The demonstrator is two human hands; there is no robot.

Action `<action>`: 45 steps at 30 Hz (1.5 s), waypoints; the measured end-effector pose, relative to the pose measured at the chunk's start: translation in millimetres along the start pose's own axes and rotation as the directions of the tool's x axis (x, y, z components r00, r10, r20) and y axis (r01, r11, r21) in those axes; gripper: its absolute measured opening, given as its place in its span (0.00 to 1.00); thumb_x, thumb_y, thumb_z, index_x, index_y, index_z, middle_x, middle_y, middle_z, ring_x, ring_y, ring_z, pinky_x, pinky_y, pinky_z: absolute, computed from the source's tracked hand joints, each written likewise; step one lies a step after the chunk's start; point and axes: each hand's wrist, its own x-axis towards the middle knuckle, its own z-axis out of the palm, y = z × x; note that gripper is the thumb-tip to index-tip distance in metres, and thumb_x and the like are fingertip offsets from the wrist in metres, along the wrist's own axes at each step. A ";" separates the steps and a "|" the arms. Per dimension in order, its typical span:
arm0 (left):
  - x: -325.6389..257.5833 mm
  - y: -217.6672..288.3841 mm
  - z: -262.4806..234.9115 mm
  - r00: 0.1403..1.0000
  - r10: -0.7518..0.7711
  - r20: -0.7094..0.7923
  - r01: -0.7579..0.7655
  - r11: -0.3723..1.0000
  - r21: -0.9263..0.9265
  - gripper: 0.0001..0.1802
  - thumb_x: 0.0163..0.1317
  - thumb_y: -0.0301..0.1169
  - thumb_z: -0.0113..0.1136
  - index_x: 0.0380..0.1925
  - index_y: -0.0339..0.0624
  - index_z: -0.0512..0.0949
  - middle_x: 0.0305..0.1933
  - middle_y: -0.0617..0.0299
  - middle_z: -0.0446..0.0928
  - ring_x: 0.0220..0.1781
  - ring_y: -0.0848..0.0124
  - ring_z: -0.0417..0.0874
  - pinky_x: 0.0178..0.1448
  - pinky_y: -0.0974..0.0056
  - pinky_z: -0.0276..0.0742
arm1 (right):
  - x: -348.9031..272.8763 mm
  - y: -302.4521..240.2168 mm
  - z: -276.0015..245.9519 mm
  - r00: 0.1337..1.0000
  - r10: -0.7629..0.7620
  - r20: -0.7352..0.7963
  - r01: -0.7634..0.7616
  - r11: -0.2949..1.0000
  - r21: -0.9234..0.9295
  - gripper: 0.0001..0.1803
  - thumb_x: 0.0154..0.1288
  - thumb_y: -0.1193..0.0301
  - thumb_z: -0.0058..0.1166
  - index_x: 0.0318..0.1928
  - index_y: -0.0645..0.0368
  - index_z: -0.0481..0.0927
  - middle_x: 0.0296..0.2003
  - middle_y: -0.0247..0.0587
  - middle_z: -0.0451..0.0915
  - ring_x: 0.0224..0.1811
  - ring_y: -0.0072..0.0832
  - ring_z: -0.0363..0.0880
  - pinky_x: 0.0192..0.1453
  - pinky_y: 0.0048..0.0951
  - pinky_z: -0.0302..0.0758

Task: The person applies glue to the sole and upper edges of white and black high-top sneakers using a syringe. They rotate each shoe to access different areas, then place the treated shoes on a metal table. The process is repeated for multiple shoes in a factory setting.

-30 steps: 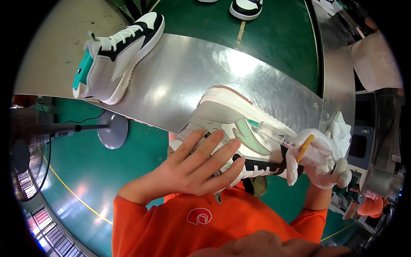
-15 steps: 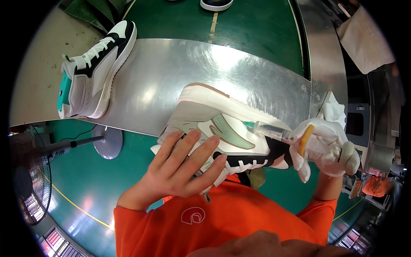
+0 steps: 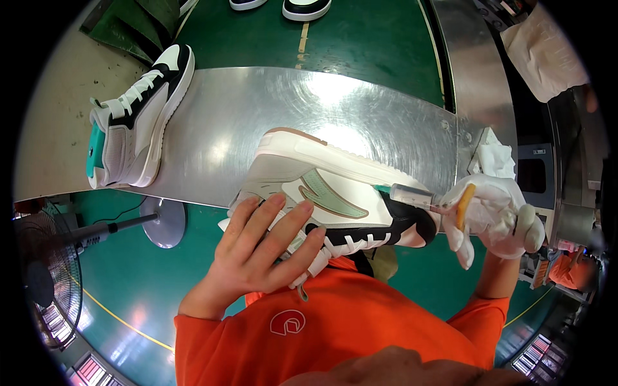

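Observation:
A high-top sneaker in white, grey and black with a mint side patch lies on its side before me, its sole away from me and its toe to the right. Bare fingers of my left hand wrap over its collar and lacing, gripping it. My right hand, in a white glove, holds a clear syringe. The green tip of the syringe meets the line between upper and sole near the black toe part. A yellow strip crosses the gloved fingers. My palm-side grip on the syringe is partly hidden.
A similar sneaker with a teal heel rests at the left of the shiny metal table. Crumpled white cloth lies at the right. Beyond the table, more shoes sit on a green surface. A fan stands at left.
The syringe tip has moved rightward along the sole edge, toward the toe. My left hand keeps its hold on the sneaker. The whole view has shifted slightly.

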 end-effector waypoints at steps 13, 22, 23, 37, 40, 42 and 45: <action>0.3 6.2 1.1 0.999 -0.048 -0.018 0.048 0.999 -0.010 0.12 0.51 0.30 0.63 0.38 0.58 0.82 0.54 0.62 0.78 0.55 0.59 0.76 0.50 0.53 0.77 | -19.5 5.1 6.1 0.992 -0.056 -0.116 0.056 0.998 -0.001 0.61 0.38 0.39 0.70 0.54 0.87 0.65 0.32 0.62 0.78 0.20 0.35 0.79 0.21 0.26 0.78; 8.3 20.9 6.2 0.999 -0.053 -0.008 0.053 0.994 0.096 0.11 0.54 0.30 0.62 0.39 0.54 0.82 0.53 0.61 0.79 0.56 0.58 0.75 0.49 0.53 0.77 | -57.8 14.5 -1.1 0.964 -0.089 -0.250 0.089 0.996 -0.014 0.60 0.37 0.40 0.71 0.52 0.88 0.67 0.32 0.61 0.78 0.20 0.34 0.80 0.20 0.25 0.78; 10.0 21.9 6.7 0.999 -0.047 -0.014 0.048 0.994 0.097 0.11 0.54 0.30 0.62 0.39 0.53 0.82 0.53 0.60 0.79 0.56 0.57 0.75 0.48 0.54 0.77 | -61.1 17.4 -0.6 0.954 -0.120 -0.274 0.120 0.993 -0.019 0.60 0.36 0.41 0.71 0.52 0.88 0.67 0.31 0.61 0.78 0.19 0.34 0.80 0.19 0.25 0.78; 49.9 22.2 -2.8 0.994 -0.015 0.110 0.005 0.996 0.088 0.25 0.56 0.47 0.65 0.47 0.42 0.76 0.51 0.54 0.79 0.48 0.52 0.78 0.48 0.54 0.76 | -99.2 78.2 -26.9 0.843 -0.333 -0.422 0.438 0.881 0.179 0.61 0.28 0.43 0.72 0.52 0.89 0.67 0.28 0.62 0.78 0.17 0.37 0.78 0.17 0.28 0.77; 57.9 20.8 -6.2 0.988 -0.019 0.155 0.006 0.996 0.086 0.28 0.55 0.50 0.65 0.48 0.41 0.76 0.51 0.53 0.79 0.48 0.50 0.79 0.51 0.54 0.75 | -100.3 89.9 -30.0 0.824 -0.374 -0.425 0.495 0.841 0.220 0.62 0.28 0.43 0.72 0.52 0.89 0.67 0.27 0.62 0.77 0.17 0.37 0.78 0.17 0.28 0.77; 64.5 19.6 -7.4 0.984 -0.027 0.176 0.012 0.996 0.086 0.31 0.51 0.50 0.67 0.48 0.41 0.76 0.50 0.53 0.79 0.48 0.50 0.79 0.52 0.53 0.75 | -100.8 96.4 -32.1 0.812 -0.397 -0.427 0.527 0.814 0.245 0.62 0.27 0.43 0.72 0.52 0.89 0.67 0.27 0.62 0.77 0.17 0.37 0.78 0.17 0.29 0.77; 78.6 16.0 -7.4 0.977 -0.009 0.212 -0.004 0.998 0.061 0.32 0.47 0.50 0.69 0.47 0.40 0.76 0.50 0.53 0.80 0.47 0.50 0.79 0.51 0.54 0.75 | -103.0 102.8 -33.1 0.790 -0.403 -0.462 0.555 0.791 0.258 0.62 0.27 0.44 0.72 0.52 0.90 0.67 0.27 0.63 0.77 0.17 0.39 0.78 0.17 0.29 0.77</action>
